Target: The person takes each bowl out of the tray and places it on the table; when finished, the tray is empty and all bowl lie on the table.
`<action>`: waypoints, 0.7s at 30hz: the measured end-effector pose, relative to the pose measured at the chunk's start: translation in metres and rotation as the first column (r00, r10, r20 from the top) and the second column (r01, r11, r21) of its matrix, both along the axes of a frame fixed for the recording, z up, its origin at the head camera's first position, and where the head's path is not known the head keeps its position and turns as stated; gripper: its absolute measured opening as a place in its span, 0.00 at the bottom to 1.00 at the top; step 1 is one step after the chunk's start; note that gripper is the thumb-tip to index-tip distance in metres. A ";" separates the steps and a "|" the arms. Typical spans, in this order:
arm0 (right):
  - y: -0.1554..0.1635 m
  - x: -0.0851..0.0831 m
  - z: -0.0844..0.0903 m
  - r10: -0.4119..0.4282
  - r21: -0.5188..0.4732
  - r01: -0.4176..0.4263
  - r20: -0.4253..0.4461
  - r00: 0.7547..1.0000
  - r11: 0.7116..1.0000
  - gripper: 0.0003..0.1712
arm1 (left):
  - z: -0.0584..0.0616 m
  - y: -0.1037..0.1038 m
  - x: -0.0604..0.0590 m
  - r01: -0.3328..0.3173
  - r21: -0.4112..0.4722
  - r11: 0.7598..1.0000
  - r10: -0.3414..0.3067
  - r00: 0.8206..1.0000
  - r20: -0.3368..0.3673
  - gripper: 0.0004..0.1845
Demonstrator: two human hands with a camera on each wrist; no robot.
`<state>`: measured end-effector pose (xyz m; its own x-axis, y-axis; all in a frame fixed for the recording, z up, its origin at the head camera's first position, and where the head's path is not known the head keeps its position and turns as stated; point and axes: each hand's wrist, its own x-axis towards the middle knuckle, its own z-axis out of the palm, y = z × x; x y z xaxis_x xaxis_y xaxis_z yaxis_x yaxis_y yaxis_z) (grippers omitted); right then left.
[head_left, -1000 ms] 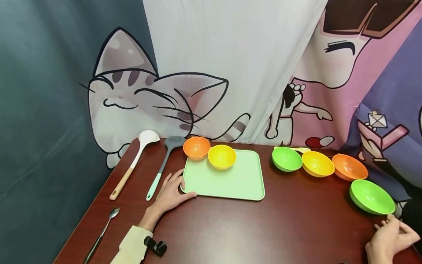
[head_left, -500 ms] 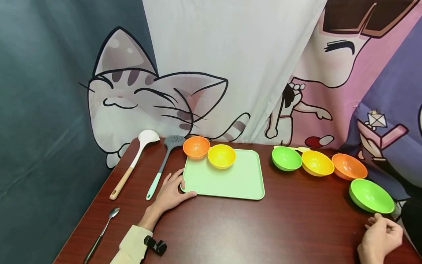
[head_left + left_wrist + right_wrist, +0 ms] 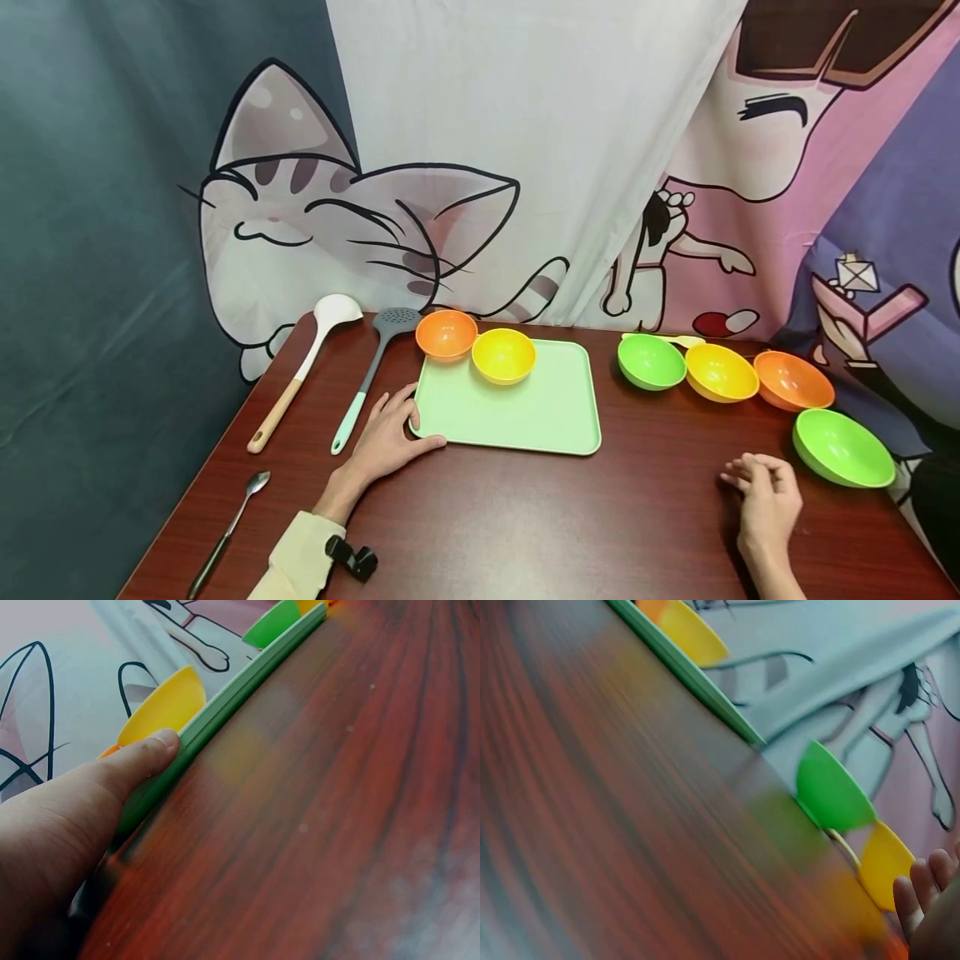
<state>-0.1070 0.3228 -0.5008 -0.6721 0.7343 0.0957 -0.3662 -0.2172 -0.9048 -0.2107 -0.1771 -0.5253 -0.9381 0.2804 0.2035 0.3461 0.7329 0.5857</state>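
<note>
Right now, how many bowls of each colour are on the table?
Orange bowls: 2
Yellow bowls: 2
Green bowls: 2
Total: 6 bowls

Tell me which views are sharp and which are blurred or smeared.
Head view: sharp and evenly lit, tray and bowls crisp, edges bowed by a wide lens. Left wrist view: thumb and tray rim fairly clear, the table soft toward the lower right. Right wrist view: heavily motion-smeared, the green bowl and the fingertips only rough shapes.
</note>
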 end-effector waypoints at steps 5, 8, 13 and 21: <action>-0.026 -0.011 -0.001 0.127 0.053 -0.125 -0.034 0.991 0.991 0.08 | -0.002 0.000 -0.002 0.001 -0.003 1.000 -0.001 1.000 0.000 0.32; -0.040 -0.018 -0.002 0.179 0.085 -0.174 -0.053 0.982 0.981 0.08 | -0.003 0.001 -0.002 0.000 -0.005 1.000 0.000 1.000 -0.001 0.32; -0.063 -0.029 -0.004 0.240 0.104 -0.234 -0.049 0.969 0.967 0.08 | -0.002 0.000 -0.001 -0.005 -0.003 1.000 0.005 1.000 -0.001 0.32; -0.097 -0.049 -0.006 0.305 0.149 -0.293 -0.070 0.950 0.945 0.06 | -0.001 0.000 -0.001 -0.004 -0.004 1.000 0.004 1.000 0.003 0.32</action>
